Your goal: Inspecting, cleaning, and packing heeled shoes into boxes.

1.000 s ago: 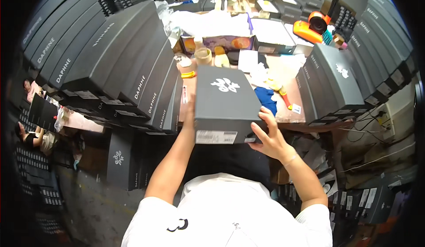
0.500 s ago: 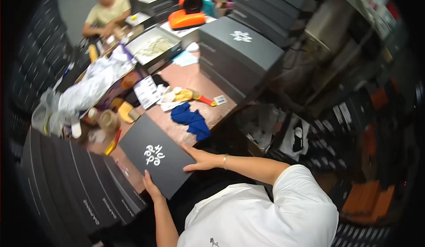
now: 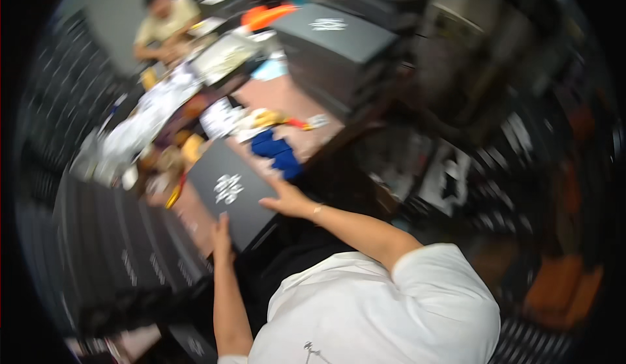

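Note:
Between my two hands is a flat dark grey box (image 3: 251, 211) with white lettering on its lid, at the near edge of the table. My left hand (image 3: 222, 239) grips its near left side, the fingers pointing up along the edge. On the right side, my right hand (image 3: 288, 198) presses against the edge with fingers and thumb spread along it. The undersides of both grips are hidden. A crumpled blue cloth (image 3: 277, 154) lies just beyond my right hand. Past it is a yellow-and-red-handled tool (image 3: 297, 123), too blurred to name exactly.
Dark boxes (image 3: 124, 233) stand stacked at the left. A bigger grey box stack (image 3: 339, 51) occupies the table's far right. An open tray-like box (image 3: 228, 58), white plastic wrapping (image 3: 153, 113) and a tape roll (image 3: 171, 159) crowd the far left. Another person (image 3: 168, 28) sits beyond.
The view has shifted and blurred. Both hands keep hold of the grey box, which now appears slightly higher in the picture, with my left hand further up its side.

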Demonstrator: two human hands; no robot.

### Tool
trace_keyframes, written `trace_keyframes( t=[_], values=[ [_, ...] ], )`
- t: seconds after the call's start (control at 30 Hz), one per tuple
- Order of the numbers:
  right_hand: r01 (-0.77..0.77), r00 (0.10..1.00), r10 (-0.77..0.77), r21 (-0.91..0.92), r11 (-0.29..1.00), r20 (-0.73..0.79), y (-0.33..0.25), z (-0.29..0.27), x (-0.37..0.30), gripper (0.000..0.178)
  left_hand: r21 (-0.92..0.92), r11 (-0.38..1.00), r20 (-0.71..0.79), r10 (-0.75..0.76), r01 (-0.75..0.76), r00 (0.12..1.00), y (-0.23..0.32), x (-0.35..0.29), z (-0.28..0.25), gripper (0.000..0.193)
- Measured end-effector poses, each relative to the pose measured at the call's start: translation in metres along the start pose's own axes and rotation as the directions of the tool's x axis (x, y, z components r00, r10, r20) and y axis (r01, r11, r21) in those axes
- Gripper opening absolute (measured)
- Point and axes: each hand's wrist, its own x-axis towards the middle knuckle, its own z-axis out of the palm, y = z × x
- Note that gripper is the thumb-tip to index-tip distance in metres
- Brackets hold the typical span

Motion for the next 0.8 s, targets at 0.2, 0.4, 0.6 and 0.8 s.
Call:
trace_keyframes(
  t=[0.2,0.4,0.6,0.8],
  values=[
    [-0.039,0.995,0.021,0.193,0.981,0.096,-0.019,-0.014,-0.007,0.061,0.207,0.958,-0.072,0.217,-0.198,0.974,-0.056,-0.041,0.024,0.074],
    [-0.119,0.986,0.086,0.233,0.965,0.145,-0.006,-0.005,-0.006,0.058,-0.192,0.956,-0.181,0.186,-0.220,0.966,-0.099,-0.053,0.034,0.094],
    [-0.093,0.991,0.062,0.274,0.957,0.122,0.012,-0.005,-0.002,0.058,-0.166,0.937,-0.245,0.263,-0.308,0.933,-0.127,-0.042,0.046,0.101],
    [0.189,0.982,-0.186,-0.098,0.977,0.046,-0.002,-0.008,-0.016,0.076,-0.160,0.931,-0.262,0.280,-0.327,0.924,-0.107,-0.054,0.035,0.104]
  ],
)
